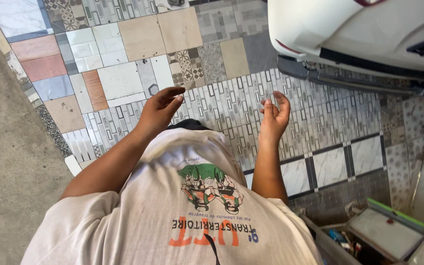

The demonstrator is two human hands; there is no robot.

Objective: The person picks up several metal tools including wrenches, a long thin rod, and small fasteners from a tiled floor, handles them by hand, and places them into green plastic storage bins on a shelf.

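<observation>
I note both hands raised empty over the patchwork tiled floor (123,78): left hand (159,109) loosely spread, right hand (274,114) half-curled, palm up; white car bumper (330,34) far right.

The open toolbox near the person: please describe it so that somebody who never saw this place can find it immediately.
Start at the white vehicle at the top right, then go straight down over the patterned tile floor to the bottom right corner. There stands the open toolbox, right of the person's white shirt. Its grey lid with a green edge sets it apart from the tiles around it.
</observation>
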